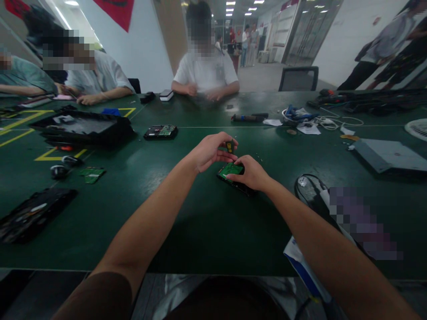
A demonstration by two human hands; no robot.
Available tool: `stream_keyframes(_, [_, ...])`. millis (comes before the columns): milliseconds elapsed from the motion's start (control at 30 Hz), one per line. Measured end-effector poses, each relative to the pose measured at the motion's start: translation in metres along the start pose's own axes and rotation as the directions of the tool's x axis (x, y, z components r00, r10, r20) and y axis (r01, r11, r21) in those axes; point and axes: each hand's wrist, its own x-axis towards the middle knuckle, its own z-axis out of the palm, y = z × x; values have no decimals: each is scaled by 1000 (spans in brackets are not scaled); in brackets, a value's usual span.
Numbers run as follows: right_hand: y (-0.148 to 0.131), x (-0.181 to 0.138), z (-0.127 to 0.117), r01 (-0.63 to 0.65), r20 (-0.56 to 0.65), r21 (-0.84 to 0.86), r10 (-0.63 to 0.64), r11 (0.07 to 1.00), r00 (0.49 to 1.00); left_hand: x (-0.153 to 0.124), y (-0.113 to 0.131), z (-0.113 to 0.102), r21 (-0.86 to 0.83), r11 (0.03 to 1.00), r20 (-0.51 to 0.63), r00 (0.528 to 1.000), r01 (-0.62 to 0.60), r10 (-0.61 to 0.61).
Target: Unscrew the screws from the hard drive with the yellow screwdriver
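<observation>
My left hand (pixel 213 153) is closed around a small screwdriver (pixel 230 147) with a yellow and black handle, held upright above a green circuit board (pixel 230 169). That board sits in a black casing (pixel 245 190) lying on the table. Gripping this device from its right side is my right hand (pixel 252 174), with the thumb across the board and the fingertips close to the screwdriver's lower end. The screwdriver's tip is hidden by my fingers. Several tiny bits, perhaps screws (pixel 259 158), lie just beyond my right hand.
Another opened device (pixel 160 132) and a black tray-like housing (pixel 83 126) stand left of centre. A loose circuit board (pixel 92 174) and a black chassis (pixel 35 213) lie at left. On the right are cables (pixel 308 178) and a grey box (pixel 393 155). A co-worker (pixel 206 73) sits opposite.
</observation>
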Motion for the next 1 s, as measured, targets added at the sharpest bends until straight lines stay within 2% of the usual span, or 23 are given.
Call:
stream_keyframes(200, [3,2,3,16,-2,-28,-16,999,1000,-4,3,0,-8,1000,90,996,-8,9])
stream_keyframes(400, [5,1,4,-1,-6,-1,1,1000,1000,-2,3,-1,-31,999,32,999,-12,13])
stream_keyframes(800, [6,2,6,11,-10,-1,-11,1000,1000,-1,-1,-3,-8,999,83,995,-52,53])
stream_keyframes(1000, [2,1,3,10,-3,-7,-10,1000,1000,-3,0,0,29,999,42,999,-32,31])
